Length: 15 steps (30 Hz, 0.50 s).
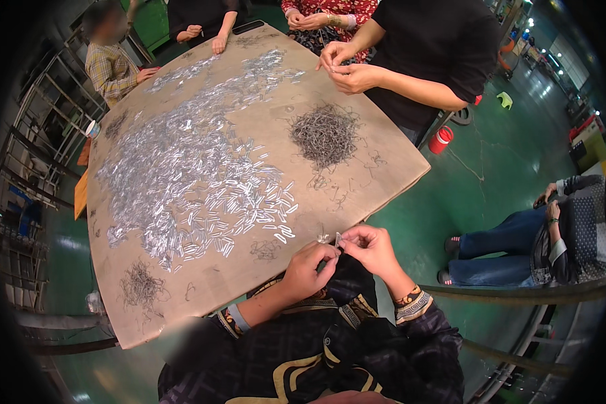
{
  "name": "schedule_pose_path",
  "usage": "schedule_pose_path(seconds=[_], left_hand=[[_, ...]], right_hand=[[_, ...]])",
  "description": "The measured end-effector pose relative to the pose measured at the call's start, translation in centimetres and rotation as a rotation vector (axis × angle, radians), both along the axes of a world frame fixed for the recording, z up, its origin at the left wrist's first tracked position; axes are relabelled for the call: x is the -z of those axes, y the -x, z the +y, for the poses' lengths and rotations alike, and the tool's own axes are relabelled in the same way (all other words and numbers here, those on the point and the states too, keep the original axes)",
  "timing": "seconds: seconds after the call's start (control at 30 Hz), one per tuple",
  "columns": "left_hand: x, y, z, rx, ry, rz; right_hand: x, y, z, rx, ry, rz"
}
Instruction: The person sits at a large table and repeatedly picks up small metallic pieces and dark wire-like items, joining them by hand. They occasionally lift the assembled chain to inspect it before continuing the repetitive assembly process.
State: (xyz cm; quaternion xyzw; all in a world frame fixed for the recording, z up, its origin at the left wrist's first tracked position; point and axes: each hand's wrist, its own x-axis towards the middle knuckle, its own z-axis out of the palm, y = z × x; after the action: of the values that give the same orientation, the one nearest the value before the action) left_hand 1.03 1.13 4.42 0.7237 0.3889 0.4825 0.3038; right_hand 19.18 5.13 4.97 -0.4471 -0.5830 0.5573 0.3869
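My left hand (308, 271) and my right hand (373, 250) meet just off the table's near edge, fingertips pinched together. Between them shows a small silvery metal piece (338, 238), its exact shape too small to make out. Both hands have their fingers closed on it. Ahead of them, a wide spread of shiny, narrow, elongated metal pieces (212, 178) covers much of the brown-covered table (377, 182). Thin dark wire bits (265, 250) lie in a loose patch just left of my hands.
A heap of dark curly wire bits (324, 135) sits at the right, another (141, 286) at the near left. Co-workers stand around the far side; one person's hands (347, 69) pinch something small. A red container (441, 140) and a green stool (504, 100) stand beyond. Someone in jeans (498, 246) is at right.
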Motion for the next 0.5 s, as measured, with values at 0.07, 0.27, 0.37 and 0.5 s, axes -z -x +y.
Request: schedule_pose_path(seconds=[0.07,0.27,0.37,0.5], left_hand=[[0.2,-0.1,-0.1,-0.006,0.042,0.020],[1.1,-0.3,0.0,-0.025,0.055,0.067],[1.1,-0.2,0.0,-0.011,0.076,0.093],[0.3,0.8,0.9,0.067,0.121,0.146]], right_hand=[[-0.6,-0.2,-0.6,0.007,-0.033,-0.033],[-1.8,-0.2,-1.3,0.027,-0.173,-0.111],[-1.7,0.0,-1.5,0.030,-0.262,-0.128],[-1.1,-0.3,-1.7,0.039,-0.325,-0.145]])
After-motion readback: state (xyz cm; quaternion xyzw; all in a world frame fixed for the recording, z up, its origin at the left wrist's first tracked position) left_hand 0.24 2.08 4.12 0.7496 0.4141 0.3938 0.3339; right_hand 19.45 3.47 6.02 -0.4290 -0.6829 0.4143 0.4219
